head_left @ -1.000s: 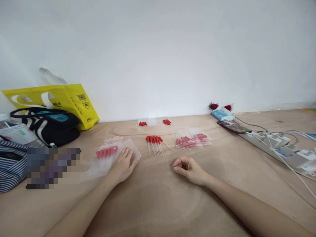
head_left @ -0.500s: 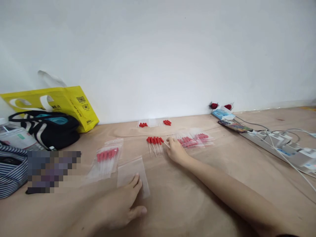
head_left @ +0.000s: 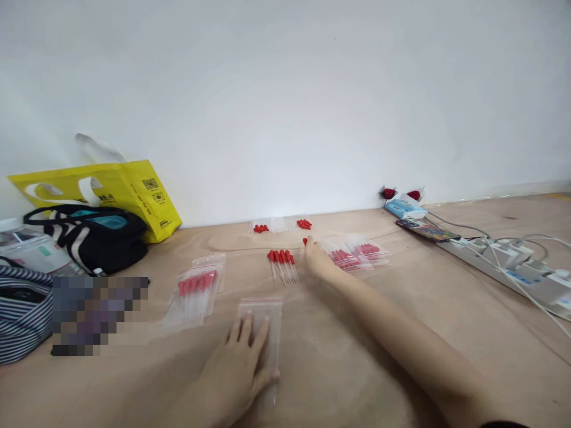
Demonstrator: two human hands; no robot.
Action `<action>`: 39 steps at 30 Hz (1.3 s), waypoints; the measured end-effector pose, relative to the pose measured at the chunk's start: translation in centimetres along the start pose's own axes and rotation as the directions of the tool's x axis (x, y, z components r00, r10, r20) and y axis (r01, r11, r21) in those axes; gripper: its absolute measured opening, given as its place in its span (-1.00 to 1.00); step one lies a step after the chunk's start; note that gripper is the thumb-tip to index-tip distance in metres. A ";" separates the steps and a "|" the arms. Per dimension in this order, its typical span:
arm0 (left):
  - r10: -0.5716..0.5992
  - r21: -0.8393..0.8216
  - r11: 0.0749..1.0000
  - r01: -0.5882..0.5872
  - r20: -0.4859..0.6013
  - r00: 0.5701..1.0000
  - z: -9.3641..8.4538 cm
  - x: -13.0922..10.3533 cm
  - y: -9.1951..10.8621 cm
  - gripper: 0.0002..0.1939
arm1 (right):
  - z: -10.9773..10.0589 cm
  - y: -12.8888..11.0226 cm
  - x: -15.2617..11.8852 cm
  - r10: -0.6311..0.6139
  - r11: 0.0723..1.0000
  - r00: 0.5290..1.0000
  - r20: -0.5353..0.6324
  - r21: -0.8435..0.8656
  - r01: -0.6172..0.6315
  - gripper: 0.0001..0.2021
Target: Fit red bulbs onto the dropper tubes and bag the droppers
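Observation:
My left hand [head_left: 241, 362] lies with fingers spread on a clear zip bag [head_left: 274, 315], which rests flat on the table. My right hand [head_left: 317, 259] is closed near the row of glass droppers, and the red bulb of a dropper [head_left: 305, 241] pokes out at its fingertips; the rest of that dropper is hidden. Just left of this hand, several droppers [head_left: 282, 258] with red rubber bulbs lie side by side, tips toward me. Filled bags of droppers [head_left: 345, 257] lie beyond the right wrist. Another filled bag [head_left: 196, 285] lies on the left.
By the wall lie more bags with red bulbs [head_left: 304, 224]. A yellow tote [head_left: 156, 196], a black bag [head_left: 107, 238] and a striped bag [head_left: 22, 321] stand at left. At right are a tissue pack [head_left: 405, 208], roses [head_left: 389, 193] and a power strip [head_left: 482, 261] with cables.
My left hand has slid right with the zip bag, which now lies straighter, and its fingers have spread. My right hand has drawn a dropper away from the row.

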State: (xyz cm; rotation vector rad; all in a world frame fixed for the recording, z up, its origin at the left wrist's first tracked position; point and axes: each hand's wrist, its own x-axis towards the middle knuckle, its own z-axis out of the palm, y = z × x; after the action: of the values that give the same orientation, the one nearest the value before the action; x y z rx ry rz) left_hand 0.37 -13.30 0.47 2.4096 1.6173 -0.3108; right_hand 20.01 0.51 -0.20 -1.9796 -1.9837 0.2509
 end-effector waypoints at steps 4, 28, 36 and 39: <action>0.475 -0.140 0.876 -0.462 0.079 0.877 -0.6 -0.6 -0.1 -0.19 | -0.9 4.1 -2.8 -0.080 0.921 0.985 -0.151 0.367 0.131 -0.49; 0.545 -0.148 0.804 -0.575 -0.203 0.814 0.7 3.6 1.5 -0.43 | 0.5 10.0 -9.8 0.145 0.447 0.962 -0.232 0.883 0.146 -0.53; 0.545 -0.163 0.805 -0.571 -0.177 0.819 0.1 3.5 1.6 -0.49 | 0.4 10.0 -9.8 0.130 0.472 0.959 -0.251 0.867 0.162 -0.53; 0.538 -0.146 0.814 -0.562 -0.173 0.825 0.2 3.5 1.6 -0.49 | 0.3 10.0 -9.8 0.142 0.476 0.956 -0.259 0.864 0.163 -0.52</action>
State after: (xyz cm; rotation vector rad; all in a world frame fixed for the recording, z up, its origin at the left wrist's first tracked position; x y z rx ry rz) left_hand 3.17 -10.87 -0.61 2.6413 0.8556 0.0990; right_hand 29.15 -8.97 -5.01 -1.1892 -1.2149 0.7563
